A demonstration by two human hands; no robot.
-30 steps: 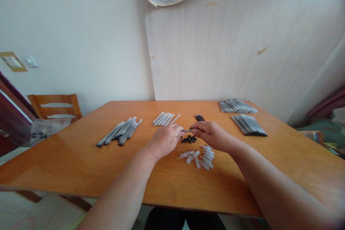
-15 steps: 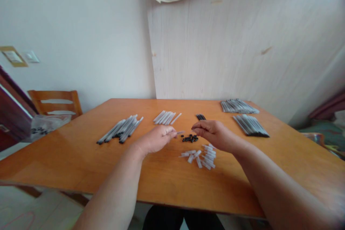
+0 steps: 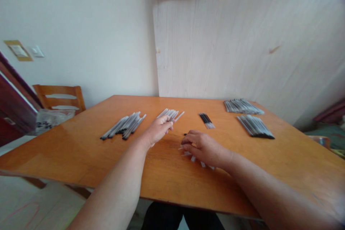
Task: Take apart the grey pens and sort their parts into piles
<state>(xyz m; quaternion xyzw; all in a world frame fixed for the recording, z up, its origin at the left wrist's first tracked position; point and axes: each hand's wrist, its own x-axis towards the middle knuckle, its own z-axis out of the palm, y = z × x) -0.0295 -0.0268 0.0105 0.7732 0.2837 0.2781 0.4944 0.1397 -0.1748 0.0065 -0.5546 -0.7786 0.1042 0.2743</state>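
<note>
My left hand (image 3: pixel 159 129) is closed round a thin grey pen barrel, right beside a small row of clear tubes (image 3: pixel 172 114) at the table's middle. My right hand (image 3: pixel 202 147) rests lower, fingers curled over a scatter of short clear caps (image 3: pixel 194 158); what it grips is hidden. A few small black parts (image 3: pixel 185 134) peek out just beyond its fingers. A short bunch of black refills (image 3: pixel 207 120) lies past my right hand.
The orange wooden table (image 3: pixel 81 151) also carries a pile of grey pens (image 3: pixel 126 125) at the left and two stacks of pens (image 3: pixel 249 115) at the far right. A wooden chair (image 3: pixel 60 95) with a plastic bag stands at the left. Walls close behind.
My hands have parted. The left one moved away toward the clear tubes with the barrel. The right one dropped onto the clear caps, covering the black parts. The camera tilted slightly.
</note>
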